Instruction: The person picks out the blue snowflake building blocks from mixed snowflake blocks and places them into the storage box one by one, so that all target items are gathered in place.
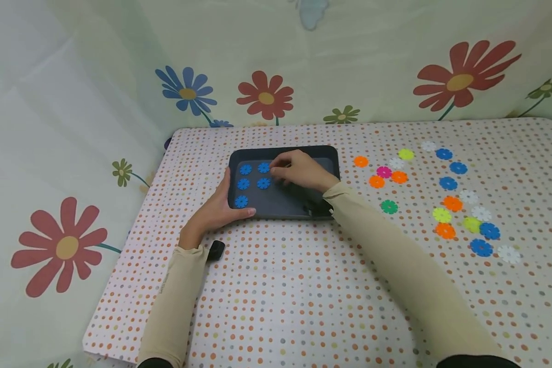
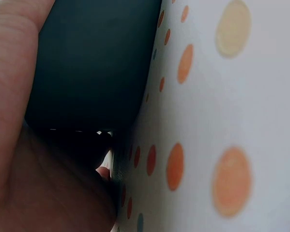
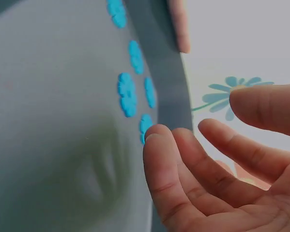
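A dark baking tray (image 1: pixel 285 204) lies on the dotted table. On its left side sit several blue flower-shaped discs (image 1: pixel 243 184), three in one column and two in the column beside it. My left hand (image 1: pixel 216 207) holds the tray's near left corner, its thumb over the front rim and its fingers along the left wall. Over the tray, just right of the second column, is my right hand (image 1: pixel 299 168). In the right wrist view its thumb stands apart from the bent fingers (image 3: pixel 161 179), with nothing between them; one fingertip overlaps a blue disc (image 3: pixel 145 126).
Right of the tray, loose flower discs in several colours are scattered, among them a green one (image 1: pixel 389 206), a pink one (image 1: pixel 384 172) and blue ones (image 1: pixel 481 247). A flower-printed cloth (image 1: pixel 372 61) hangs behind the table. A small black device (image 1: pixel 216 250) sits at the left wrist.
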`<move>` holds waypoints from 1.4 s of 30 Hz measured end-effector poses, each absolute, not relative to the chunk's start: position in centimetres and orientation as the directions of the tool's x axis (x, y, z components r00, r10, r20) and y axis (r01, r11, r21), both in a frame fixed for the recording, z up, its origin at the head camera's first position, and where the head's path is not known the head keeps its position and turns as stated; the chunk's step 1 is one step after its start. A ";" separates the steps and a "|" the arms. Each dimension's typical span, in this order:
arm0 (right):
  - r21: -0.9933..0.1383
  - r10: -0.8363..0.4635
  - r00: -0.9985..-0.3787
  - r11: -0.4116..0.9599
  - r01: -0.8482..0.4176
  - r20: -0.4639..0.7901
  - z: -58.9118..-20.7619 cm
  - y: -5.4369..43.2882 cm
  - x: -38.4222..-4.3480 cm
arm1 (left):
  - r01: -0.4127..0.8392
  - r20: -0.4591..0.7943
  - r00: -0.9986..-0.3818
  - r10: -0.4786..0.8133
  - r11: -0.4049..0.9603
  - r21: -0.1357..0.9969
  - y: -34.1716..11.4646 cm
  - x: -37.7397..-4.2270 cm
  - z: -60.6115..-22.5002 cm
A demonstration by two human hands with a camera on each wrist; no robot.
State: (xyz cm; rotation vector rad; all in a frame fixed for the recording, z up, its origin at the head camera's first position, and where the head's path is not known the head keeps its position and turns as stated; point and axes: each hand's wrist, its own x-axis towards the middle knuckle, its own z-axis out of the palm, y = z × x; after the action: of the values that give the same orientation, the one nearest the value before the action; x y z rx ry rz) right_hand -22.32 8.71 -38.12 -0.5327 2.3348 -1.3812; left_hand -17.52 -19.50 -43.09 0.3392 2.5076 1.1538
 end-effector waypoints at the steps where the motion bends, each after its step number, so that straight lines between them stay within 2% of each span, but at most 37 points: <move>1: -0.888 -0.491 -0.863 0.441 -0.127 -0.121 -38.0 9.0 -22.2 | 0.064 -0.218 -0.908 0.358 0.633 0.771 -19.5 -17.5 -43.2; 19: -0.946 -0.403 -0.912 0.319 -0.063 -0.075 -37.7 14.4 -19.6 | 0.055 -0.231 -0.913 0.335 0.664 0.746 -19.4 -17.3 -42.9; 32: -0.942 -0.357 -0.930 0.333 -0.044 -0.083 -37.0 18.7 -16.8 | 0.064 -0.228 -0.911 0.343 0.664 0.745 -19.3 -17.2 -42.9; 42: -0.907 -0.289 -0.954 0.418 -0.051 -0.079 -36.8 21.9 -14.8 | 0.054 -0.240 -0.906 0.349 0.656 0.752 -19.3 -17.3 -42.8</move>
State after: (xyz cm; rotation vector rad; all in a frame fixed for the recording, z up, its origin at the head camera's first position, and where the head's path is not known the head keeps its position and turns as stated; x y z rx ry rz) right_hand -14.78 21.88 -36.79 -0.2991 2.4499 -1.5553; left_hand -17.27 -19.25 -42.84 0.3181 2.5112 1.1238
